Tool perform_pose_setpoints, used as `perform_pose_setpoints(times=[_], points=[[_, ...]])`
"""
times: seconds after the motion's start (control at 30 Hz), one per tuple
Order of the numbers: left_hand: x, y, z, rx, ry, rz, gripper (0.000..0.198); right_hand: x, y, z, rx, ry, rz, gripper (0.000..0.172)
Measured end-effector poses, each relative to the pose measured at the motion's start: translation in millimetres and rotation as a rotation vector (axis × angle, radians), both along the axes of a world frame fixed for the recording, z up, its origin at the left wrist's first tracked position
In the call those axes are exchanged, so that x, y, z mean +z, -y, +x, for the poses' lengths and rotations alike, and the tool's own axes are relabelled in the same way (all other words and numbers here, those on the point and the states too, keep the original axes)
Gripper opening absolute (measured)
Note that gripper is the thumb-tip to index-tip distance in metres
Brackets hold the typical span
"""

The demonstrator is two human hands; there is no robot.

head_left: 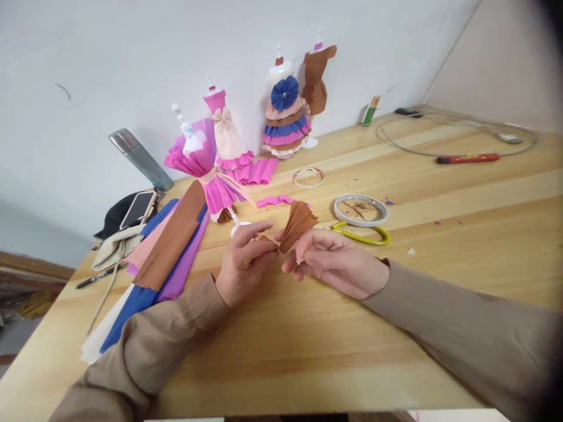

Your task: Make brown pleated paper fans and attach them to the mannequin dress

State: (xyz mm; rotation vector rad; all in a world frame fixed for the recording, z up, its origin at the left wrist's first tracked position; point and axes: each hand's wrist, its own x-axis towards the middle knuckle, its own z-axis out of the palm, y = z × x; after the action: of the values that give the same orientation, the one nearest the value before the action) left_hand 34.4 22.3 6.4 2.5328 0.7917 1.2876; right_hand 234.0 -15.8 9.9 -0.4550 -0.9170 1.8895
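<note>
A piece of brown pleated crepe paper (297,224), fanned out at its upper end and gathered at its lower end, is pinched in my left hand (247,253). My right hand (336,261) is close beside it, thumb and forefinger closed on a small whitish bit (299,259), perhaps double-sided tape. Just beyond my left hand stands a small white dress form in a pink and purple paper dress (203,155). A roll of white tape (361,211) and yellow-handled scissors (365,233), partly hidden, lie past my right hand.
Long strips of coloured crepe paper (169,252) lie at the left, near a phone (138,209) and a metal flask (141,158). Along the wall stand more dressed forms, one with a tiered skirt (287,126). A red-handled tool (468,159) and cable lie at the right.
</note>
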Motion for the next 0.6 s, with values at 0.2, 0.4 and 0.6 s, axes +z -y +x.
perform_pose_setpoints(times=[0.2, 0.4, 0.6], points=[[3.5, 2, 1, 0.025, -0.040, 0.044, 0.007, -3.6, -4, 2, -0.023, -0.002, 0.023, 0.018], [1.7, 1, 1, 0.043, 0.006, 0.004, 0.032, -3.7, -5, 3, -0.121, 0.021, 0.105, 0.013], [10.6, 14, -2, 0.192, 0.179, -0.017, 0.017, -0.3, 1, 4, -0.257, 0.179, 0.340, 0.009]])
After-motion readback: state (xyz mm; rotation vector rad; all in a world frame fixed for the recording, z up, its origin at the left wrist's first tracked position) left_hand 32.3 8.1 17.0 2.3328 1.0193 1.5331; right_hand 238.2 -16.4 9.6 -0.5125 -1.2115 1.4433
